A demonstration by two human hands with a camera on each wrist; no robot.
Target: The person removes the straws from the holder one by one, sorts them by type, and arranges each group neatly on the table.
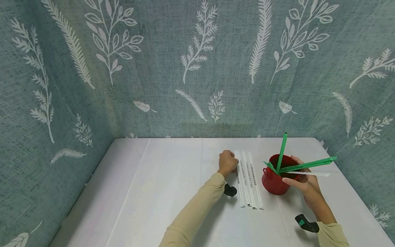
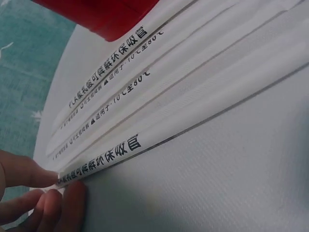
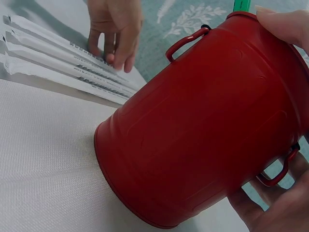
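Several white paper-wrapped straws [image 1: 249,181] with black print lie side by side on the table. At the far end of the leftmost one, my left hand [image 1: 227,162] pinches the wrapped straw [image 2: 111,157] between thumb and fingers. To the right, a red metal bucket [image 1: 275,185] with small side handles holds green-wrapped straws [image 1: 282,151] and one white-wrapped straw [image 1: 311,174], leaning out over its rim. My right hand [image 1: 307,185] grips the bucket from its right side, thumb at the near side and fingers behind. The bucket wall [image 3: 203,125] fills much of the right wrist view.
A white cloth covers the table [image 1: 160,192]. Teal fabric with white leaf prints [image 1: 160,68] stands behind it and at both sides. Black wrist devices sit under the left wrist [image 1: 230,190] and the right wrist [image 1: 305,223].
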